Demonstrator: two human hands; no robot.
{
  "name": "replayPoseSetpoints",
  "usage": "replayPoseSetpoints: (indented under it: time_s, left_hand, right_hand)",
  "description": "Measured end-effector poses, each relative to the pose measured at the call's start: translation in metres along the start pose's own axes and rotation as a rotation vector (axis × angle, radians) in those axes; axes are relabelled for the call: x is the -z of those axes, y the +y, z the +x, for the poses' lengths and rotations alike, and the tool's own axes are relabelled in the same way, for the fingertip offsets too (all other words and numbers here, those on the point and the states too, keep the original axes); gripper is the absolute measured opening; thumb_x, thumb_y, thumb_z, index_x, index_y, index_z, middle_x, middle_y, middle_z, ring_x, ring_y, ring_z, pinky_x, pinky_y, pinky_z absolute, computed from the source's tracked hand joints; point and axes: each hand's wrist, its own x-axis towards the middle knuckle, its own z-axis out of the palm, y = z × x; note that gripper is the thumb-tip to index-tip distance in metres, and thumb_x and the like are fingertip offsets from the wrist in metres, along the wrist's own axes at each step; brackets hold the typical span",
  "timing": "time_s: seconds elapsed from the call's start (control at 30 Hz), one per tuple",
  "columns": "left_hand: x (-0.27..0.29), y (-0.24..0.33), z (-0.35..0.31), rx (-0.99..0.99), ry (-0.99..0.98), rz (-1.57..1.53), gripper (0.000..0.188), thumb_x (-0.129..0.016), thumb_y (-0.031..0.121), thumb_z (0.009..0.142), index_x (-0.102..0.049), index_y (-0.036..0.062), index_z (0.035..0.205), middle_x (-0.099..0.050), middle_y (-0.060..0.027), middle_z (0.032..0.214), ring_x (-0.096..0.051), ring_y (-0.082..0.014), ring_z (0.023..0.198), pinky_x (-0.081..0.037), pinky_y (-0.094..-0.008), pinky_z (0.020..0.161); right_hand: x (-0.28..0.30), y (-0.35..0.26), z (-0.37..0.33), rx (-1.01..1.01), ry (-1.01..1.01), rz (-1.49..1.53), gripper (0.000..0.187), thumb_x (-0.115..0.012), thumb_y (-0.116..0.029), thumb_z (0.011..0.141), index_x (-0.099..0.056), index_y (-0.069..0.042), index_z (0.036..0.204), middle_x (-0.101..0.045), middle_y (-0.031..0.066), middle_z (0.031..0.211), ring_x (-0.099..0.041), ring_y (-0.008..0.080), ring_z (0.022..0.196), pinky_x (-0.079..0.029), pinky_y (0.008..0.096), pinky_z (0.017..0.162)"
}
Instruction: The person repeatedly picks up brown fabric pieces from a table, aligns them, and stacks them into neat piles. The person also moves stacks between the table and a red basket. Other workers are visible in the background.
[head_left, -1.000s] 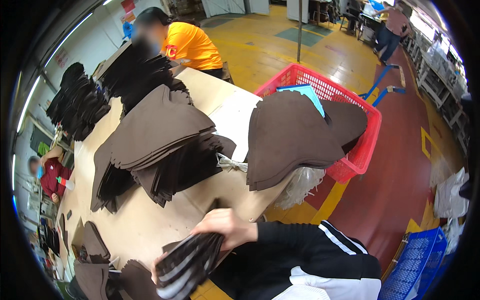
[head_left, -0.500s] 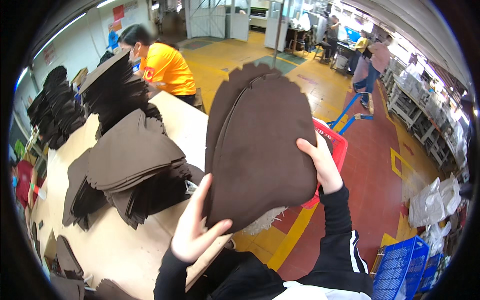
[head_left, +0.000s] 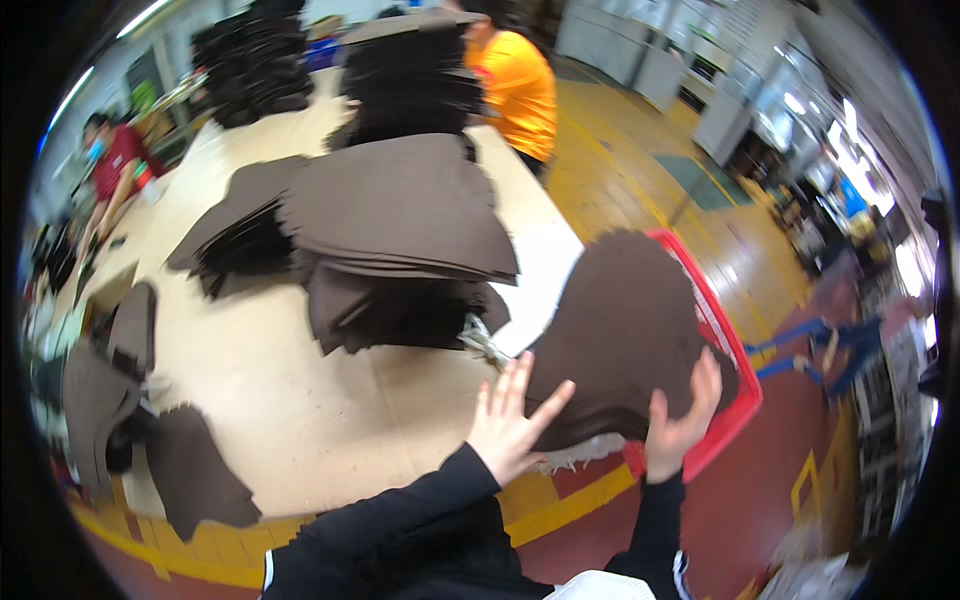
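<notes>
Dark brown cut sheets, scalloped at the far end, lie together over the red basket to the right of the table. My left hand is open at their near left edge, fingers spread and the thumb by the sheet. At the near right side my right hand is also open, thumb and fingers apart against the brown surface. Whether each palm touches the sheets cannot be made out. To the left, a fanned pile of similar brown sheets rests on the table.
Taller brown stacks stand farther back on the table. Loose brown pieces lie at its near left edge. A person in an orange shirt is beyond the stacks; another in red is at the far left. A blue-framed trolley stands beyond the basket.
The brown sheets have gone from being held up between both hands to lying over the red basket. Both hands have let go and opened. The view has swung toward the table.
</notes>
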Motion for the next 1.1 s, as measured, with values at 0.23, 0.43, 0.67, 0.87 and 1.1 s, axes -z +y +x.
replayPoseSetpoints:
  time_s: [0.23,0.43,0.67,0.87,1.1]
  left_hand:
    - [-0.032,0.0,0.016,-0.257,0.313,-0.343,0.101,-0.07,0.002,0.066,-0.026,0.0019,0.157,-0.02,-0.0405,0.155,-0.043,-0.0523,0.135,-0.042,-0.0491,0.11]
    - [-0.031,-0.011,0.027,-0.111,0.333,-0.392,0.083,-0.074,0.004,0.075,-0.039,0.0036,0.15,-0.028,-0.0283,0.157,-0.045,-0.0448,0.135,-0.04,-0.0465,0.111]
    - [0.027,-0.077,-0.081,-0.101,0.431,-0.478,0.044,-0.07,0.018,0.087,-0.062,0.0101,0.129,-0.057,-0.0127,0.139,-0.056,-0.0329,0.125,-0.045,-0.0462,0.103]
    - [0.107,-0.142,-0.279,0.721,0.906,-0.094,0.028,-0.071,0.008,0.086,-0.07,0.0043,0.113,-0.071,-0.0119,0.116,-0.066,-0.0284,0.112,-0.051,-0.0393,0.099]
    - [0.098,-0.177,-0.438,1.51,1.837,0.345,0.075,-0.075,0.033,0.09,-0.04,0.0052,0.151,-0.041,-0.0131,0.155,-0.03,-0.0317,0.147,-0.025,-0.0482,0.119]
  right_hand:
    - [-0.053,0.001,-0.107,0.176,0.132,-0.064,0.053,-0.026,-0.057,0.107,-0.048,-0.021,0.139,-0.052,0.0167,0.146,-0.043,0.0394,0.141,-0.015,0.0608,0.122]
    - [-0.066,0.007,-0.051,0.136,-0.055,-0.211,0.052,-0.028,-0.044,0.107,-0.046,-0.01,0.142,-0.057,0.0184,0.139,-0.049,0.04,0.134,-0.024,0.0573,0.118]
    - [-0.095,0.0,-0.029,0.083,-0.069,-0.134,0.047,-0.038,-0.034,0.103,-0.048,-0.006,0.139,-0.055,0.02,0.139,-0.05,0.0389,0.132,-0.028,0.0541,0.116]
    - [-0.092,-0.054,-0.036,0.055,0.171,0.096,0.044,-0.046,-0.026,0.1,-0.049,-0.002,0.137,-0.053,0.0213,0.139,-0.05,0.0378,0.13,-0.032,0.0514,0.114]
    - [-0.113,-0.189,-0.075,-0.097,-0.057,1.028,0.043,-0.055,-0.016,0.096,-0.051,0.002,0.134,-0.051,0.0228,0.14,-0.051,0.0367,0.128,-0.037,0.0483,0.111]
